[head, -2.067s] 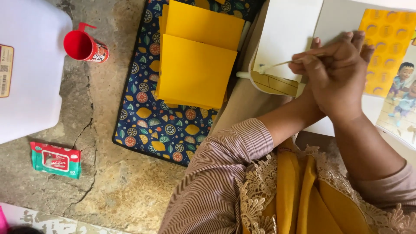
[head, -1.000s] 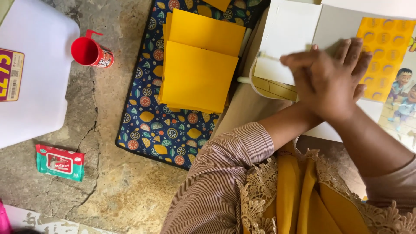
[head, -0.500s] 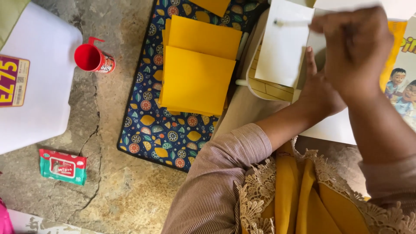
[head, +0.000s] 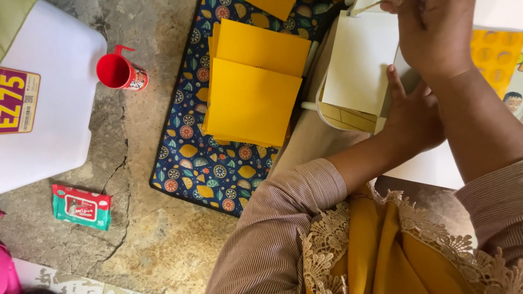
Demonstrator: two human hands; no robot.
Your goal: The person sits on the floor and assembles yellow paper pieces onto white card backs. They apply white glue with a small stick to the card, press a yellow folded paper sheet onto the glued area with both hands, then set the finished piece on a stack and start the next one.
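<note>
White sheet: a plain white card (head: 360, 62) lies at the far right, over a cream tray with yellow strips (head: 345, 115).
Left hand: the left hand (head: 409, 115) lies flat, fingers spread, pressing the sheet's near right edge.
Right hand: the right hand (head: 430, 34) is at the sheet's far edge, pinching a thin pale stick (head: 366, 7).
Change: a moment ago both hands lay stacked over the sheet; now the right has lifted away to the far side, so most of the sheet shows.
Yellow stack: yellow card sheets (head: 251, 90) rest to the left on a patterned blue mat (head: 192, 158), as before.
Floor: a red cup (head: 119, 71), a white slab (head: 49, 109) and a green wipes pack (head: 81, 207) lie on stone at the left.
</note>
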